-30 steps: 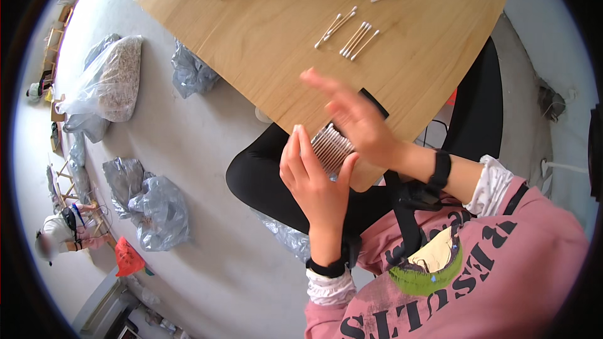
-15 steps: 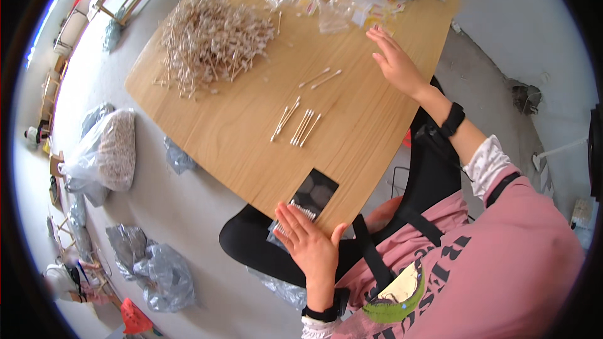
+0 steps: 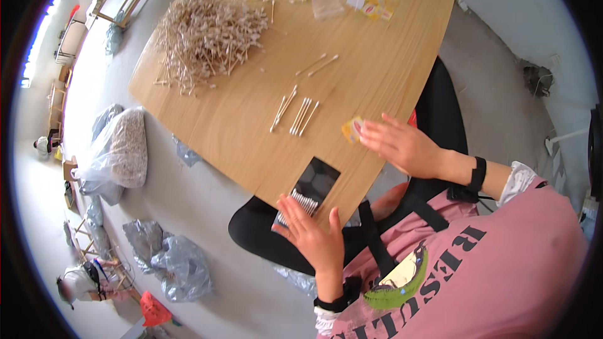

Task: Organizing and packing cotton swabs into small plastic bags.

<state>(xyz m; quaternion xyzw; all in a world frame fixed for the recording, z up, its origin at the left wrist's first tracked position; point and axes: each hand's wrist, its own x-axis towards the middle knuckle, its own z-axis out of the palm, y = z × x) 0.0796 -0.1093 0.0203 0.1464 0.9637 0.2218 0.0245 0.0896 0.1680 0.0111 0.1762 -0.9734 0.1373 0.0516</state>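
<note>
Left hand spread over swab bundle, desk corner, lower centre of frame; sideways push could spill swabs off edge. Right hand: grip pinching yellow card; loose hold risks drop.

Aligned swabs; yellow packet, probably

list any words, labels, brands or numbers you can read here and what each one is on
Pink top: large dark letters, partly legible, but I don't copy out printed words.
Yellow label by the right hand: marked in red, too small and blurred to read.
Packets on the table: yellow labels, too small to read.
</note>
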